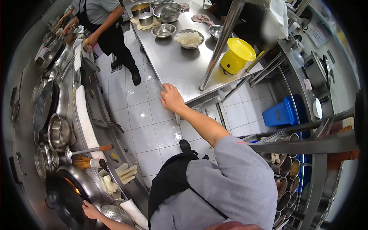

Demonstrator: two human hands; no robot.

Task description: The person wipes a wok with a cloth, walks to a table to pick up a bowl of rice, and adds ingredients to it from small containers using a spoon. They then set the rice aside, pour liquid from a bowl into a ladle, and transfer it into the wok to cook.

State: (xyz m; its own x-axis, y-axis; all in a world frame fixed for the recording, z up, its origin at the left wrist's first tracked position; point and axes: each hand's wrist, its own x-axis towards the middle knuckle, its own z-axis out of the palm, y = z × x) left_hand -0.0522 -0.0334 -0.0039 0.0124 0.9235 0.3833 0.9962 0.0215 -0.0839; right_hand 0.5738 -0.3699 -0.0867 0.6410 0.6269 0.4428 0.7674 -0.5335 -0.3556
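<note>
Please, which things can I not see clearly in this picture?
All in the head view:
- Left hand: whether it grips anything beside the wok is too small to tell.
- Right hand on the steel table: its back hides the fingers' curl.
- Co-worker: head cut off by the top edge.
- Wall notice: text too small, blurred.

The left hand (91, 210), lower left, has its fingers tucked behind the rim of the dark round wok (65, 195), so its grip cannot be told. Its forearm runs off the bottom edge. The right hand (171, 99), mid-frame, shows only its back on the steel worktable (180, 71); whether it clasps the edge is unclear. The top edge cuts off the person in a black apron (100, 23), upper left, at the shoulders. The white notice sheet (319, 33), upper right, is too small to read.
</note>
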